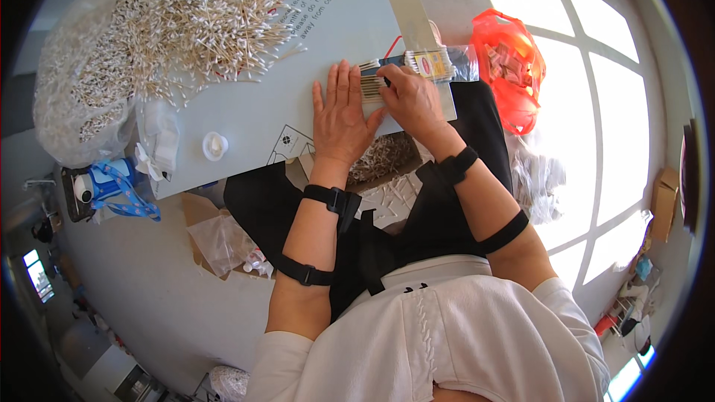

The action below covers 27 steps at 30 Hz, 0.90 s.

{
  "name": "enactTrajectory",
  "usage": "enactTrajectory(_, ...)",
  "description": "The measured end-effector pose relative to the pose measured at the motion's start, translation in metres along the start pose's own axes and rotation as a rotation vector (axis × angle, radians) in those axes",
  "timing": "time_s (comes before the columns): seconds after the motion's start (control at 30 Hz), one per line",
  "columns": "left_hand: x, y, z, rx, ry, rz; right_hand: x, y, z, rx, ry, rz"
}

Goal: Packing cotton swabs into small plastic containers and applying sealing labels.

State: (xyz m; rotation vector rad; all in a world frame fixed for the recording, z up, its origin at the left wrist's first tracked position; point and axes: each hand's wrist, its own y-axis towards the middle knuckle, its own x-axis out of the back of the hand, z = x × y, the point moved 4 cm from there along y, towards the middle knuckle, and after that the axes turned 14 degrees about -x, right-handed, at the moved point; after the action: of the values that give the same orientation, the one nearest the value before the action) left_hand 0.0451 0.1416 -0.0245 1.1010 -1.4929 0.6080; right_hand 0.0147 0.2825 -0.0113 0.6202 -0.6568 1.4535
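The fingers of the left hand [339,115] lie flat and spread, pressing on a small row of cotton swabs [372,86] on the grey counter [246,108]. The right hand [411,98] curls its fingers closed over the same row from the right, pinching its far end. The swabs lie side by side between the two hands, the row running left to right, each stick pointing away from the person. Just right of the right hand rests a clear packet of swabs [436,65]. A large loose swab heap [216,15] sits well apart, up and left.
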Motion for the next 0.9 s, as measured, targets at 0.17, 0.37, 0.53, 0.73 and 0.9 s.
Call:
enactTrajectory(0.17, 0.000, 0.001, -0.001, -0.008, 0.009, -0.001, -0.001, 0.002, -0.003, -0.003, 0.016, 0.007)
enactTrajectory(0.37, 0.001, 0.000, -0.001, -0.013, 0.005, -0.014, 0.011, 0.010, 0.007, 0.107, -0.056, 0.008)
enactTrajectory(0.53, 0.001, -0.002, -0.001, -0.021, -0.020, -0.028, 0.020, 0.025, 0.017, 0.161, -0.285, 0.195)
enactTrajectory(0.73, 0.001, -0.001, 0.000, -0.012, -0.034, -0.006, 0.018, 0.026, 0.012, 0.265, -0.256, 0.137)
enactTrajectory(0.9, 0.000, 0.001, -0.002, -0.001, -0.025, 0.015, 0.017, 0.028, 0.006, 0.274, -0.248, 0.145)
